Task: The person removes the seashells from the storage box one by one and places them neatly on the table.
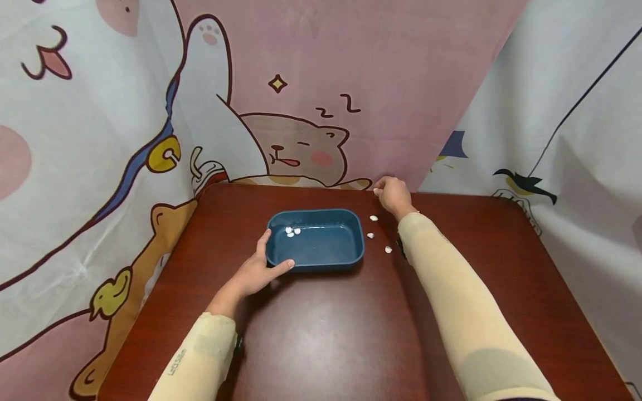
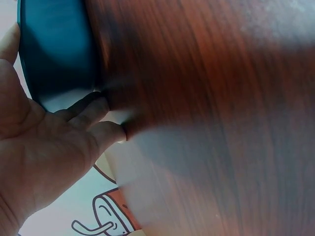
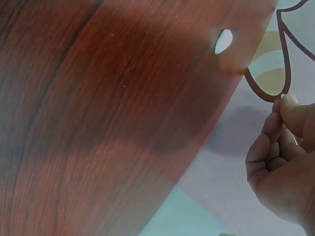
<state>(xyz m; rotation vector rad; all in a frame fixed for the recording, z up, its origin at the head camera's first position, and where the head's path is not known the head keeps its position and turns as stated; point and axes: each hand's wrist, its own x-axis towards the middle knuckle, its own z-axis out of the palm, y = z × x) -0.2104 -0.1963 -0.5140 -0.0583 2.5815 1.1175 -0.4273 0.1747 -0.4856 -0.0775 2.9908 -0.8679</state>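
Observation:
A blue rectangular tray point(image 1: 321, 267) stands on the table, with several small white shell-like pieces point(image 1: 291, 231) in its back left part. My left hand point(image 1: 253, 273) grips the tray's left end, thumb over the front rim and fingers along the outer side wall. In the left wrist view those fingers point(image 2: 101, 132) lie against the dark blue wall. My right hand point(image 1: 393, 195) is raised by the table's back edge, pinching a tiny white piece point(image 3: 282, 97) between thumb and forefinger, mostly hidden by the fingertips. Nearby on the table lies a white oval piece point(image 3: 224, 42).
To the right of the tray, loose white pieces point(image 1: 388, 250) are scattered on the reddish-brown wooden table point(image 1: 321, 334). A cartoon-printed cloth point(image 1: 401, 83) hangs right behind the table's back edge and along both sides.

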